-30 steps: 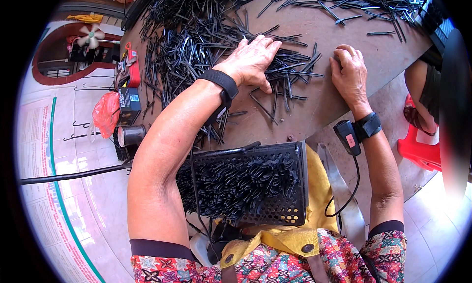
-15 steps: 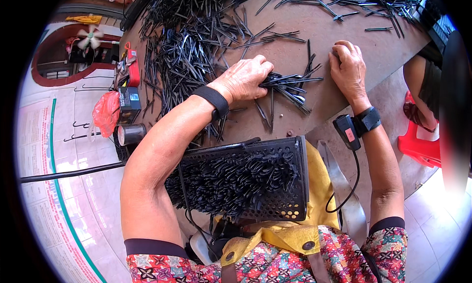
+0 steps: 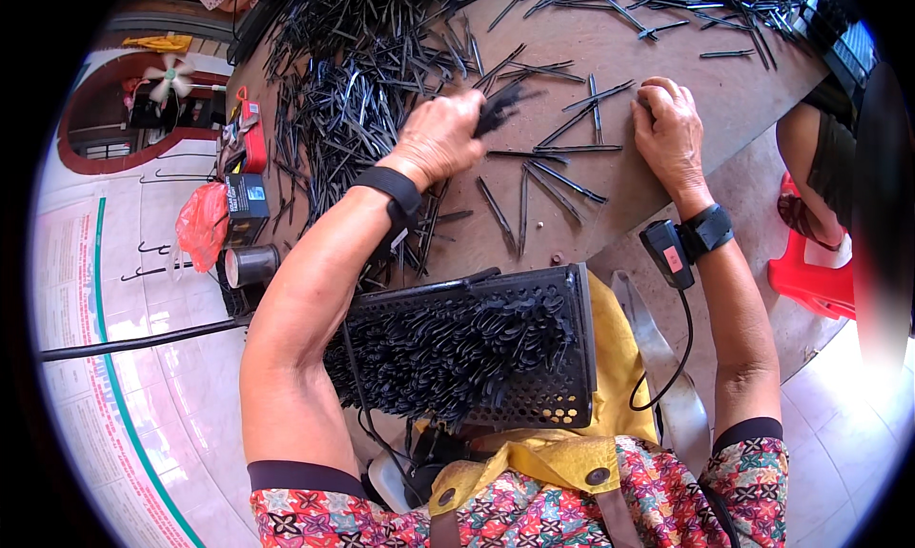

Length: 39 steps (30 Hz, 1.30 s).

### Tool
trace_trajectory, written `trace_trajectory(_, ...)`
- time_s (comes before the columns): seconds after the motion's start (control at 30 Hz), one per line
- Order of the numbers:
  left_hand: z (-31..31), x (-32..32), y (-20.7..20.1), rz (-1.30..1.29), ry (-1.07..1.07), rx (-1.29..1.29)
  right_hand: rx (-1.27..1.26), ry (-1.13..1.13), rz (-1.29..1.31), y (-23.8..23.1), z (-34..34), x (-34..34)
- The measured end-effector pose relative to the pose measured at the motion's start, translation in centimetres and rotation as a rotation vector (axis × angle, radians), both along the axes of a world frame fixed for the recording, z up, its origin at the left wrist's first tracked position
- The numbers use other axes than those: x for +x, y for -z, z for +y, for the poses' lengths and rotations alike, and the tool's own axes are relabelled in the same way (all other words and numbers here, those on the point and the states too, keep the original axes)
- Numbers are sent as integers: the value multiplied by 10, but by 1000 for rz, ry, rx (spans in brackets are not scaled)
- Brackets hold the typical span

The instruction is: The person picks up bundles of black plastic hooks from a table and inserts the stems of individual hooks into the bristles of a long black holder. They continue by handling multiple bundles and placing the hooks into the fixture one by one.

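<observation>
My left hand (image 3: 440, 131) is closed around a bundle of thin black sticks (image 3: 503, 108), smeared by motion, at the right edge of a big heap of such sticks (image 3: 357, 119). Several loose black sticks (image 3: 562, 191) lie scattered on the brown tabletop (image 3: 658, 181) between my hands. My right hand (image 3: 670, 124) rests on the table at the right with its fingers curled together; what they hold, if anything, is hidden. Close in front of me, a perforated black basket (image 3: 583, 343) holds a dense mass of black pieces with rounded ends (image 3: 448, 353).
More black sticks (image 3: 705, 0) lie along the far side. To the left stand a metal can (image 3: 252, 264), a dark box (image 3: 247, 208), a red plastic bag (image 3: 203, 226) and a red case (image 3: 253, 138). Another person's leg (image 3: 805, 157) and a red stool (image 3: 810, 279) are at the right.
My left hand has drawn back up and left with its bundle, now smaller. Several sticks lie spread on the table where the bundle was. My right hand has barely moved.
</observation>
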<state>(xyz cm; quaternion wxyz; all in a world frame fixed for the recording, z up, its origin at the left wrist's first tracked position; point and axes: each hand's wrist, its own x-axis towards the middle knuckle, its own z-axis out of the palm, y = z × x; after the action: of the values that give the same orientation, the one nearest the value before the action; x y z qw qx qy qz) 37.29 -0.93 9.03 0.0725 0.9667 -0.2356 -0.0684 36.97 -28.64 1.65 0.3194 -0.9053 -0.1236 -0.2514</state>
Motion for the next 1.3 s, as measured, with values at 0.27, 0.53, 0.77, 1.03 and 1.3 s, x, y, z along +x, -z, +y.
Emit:
trace_trajectory(0.27,26,23,-35,31,-529,-740,-8,9,-1,2,0,1)
trace_trajectory(0.53,56,25,-58,1,-837,-1369,-10,13,-7,3,-1,1)
trace_trajectory(0.77,64,-6,-87,201,-948,-1664,58,-5,-73,11,-3,3)
trace_trajectory(1.03,33,-81,-119,457,-734,-1825,438,-14,292,-4,-18,-27)
trace_trajectory(1.3,-23,-200,-124,511,-456,-1913,937,-594,873,-154,49,-161)
